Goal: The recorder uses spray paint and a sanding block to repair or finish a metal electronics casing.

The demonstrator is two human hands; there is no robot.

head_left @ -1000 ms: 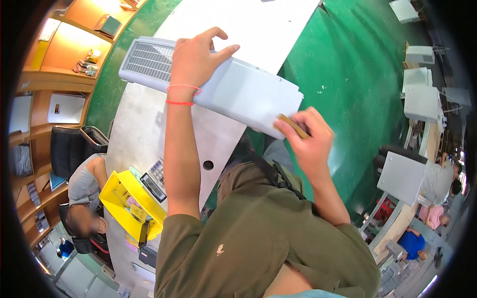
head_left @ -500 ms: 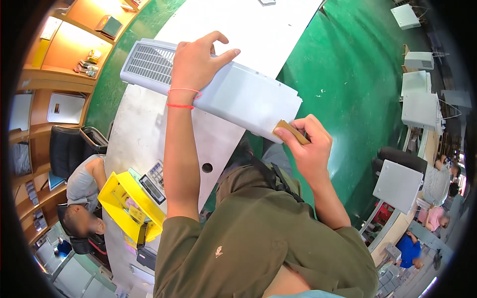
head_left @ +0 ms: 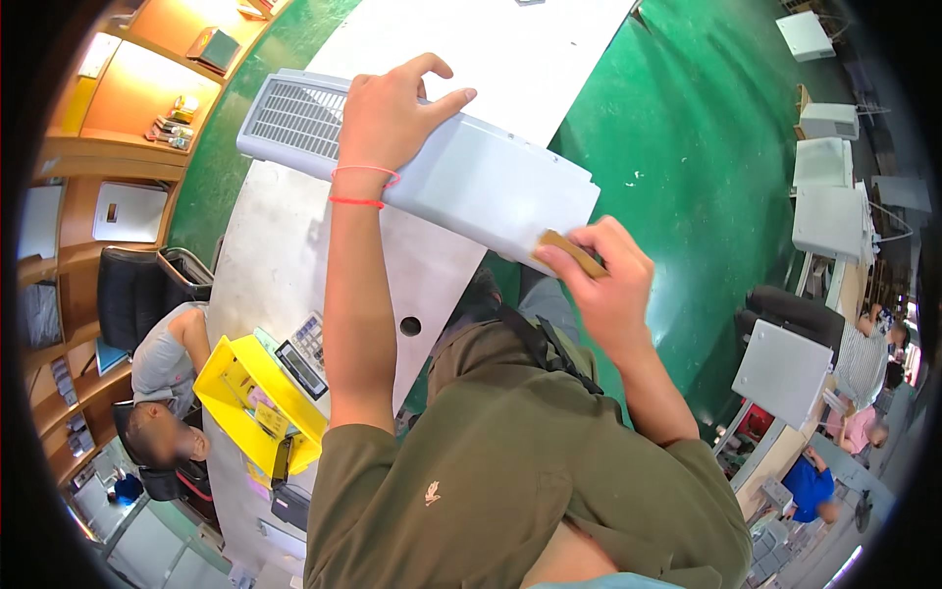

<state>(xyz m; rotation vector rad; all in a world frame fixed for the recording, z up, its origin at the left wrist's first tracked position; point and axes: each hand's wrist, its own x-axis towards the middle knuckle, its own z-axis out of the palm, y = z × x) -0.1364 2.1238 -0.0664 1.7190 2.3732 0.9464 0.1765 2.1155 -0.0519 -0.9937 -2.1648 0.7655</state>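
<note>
Hands: left (head_left: 388, 123) splayed on grey panel (head_left: 491, 179), right (head_left: 610, 267) pinching brown pad (head_left: 575, 253) | yellow bin (head_left: 287, 393) beside calculator (head_left: 303, 363)

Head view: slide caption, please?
Left hand on a grey vented panel, right hand holding a brown piece at the panel's near corner.

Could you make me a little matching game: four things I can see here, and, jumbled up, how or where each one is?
Things:
1. Left hand
2. Right hand
3. Bin
4. Calculator

Descriptions:
A. Yellow, with things inside
B. Laid over the pale grey panel, red bands around its wrist
C. On the table, near the left forearm
D. Pinching a brown piece at a corner of that panel

Right pairs: 1-B, 2-D, 3-A, 4-C
</note>
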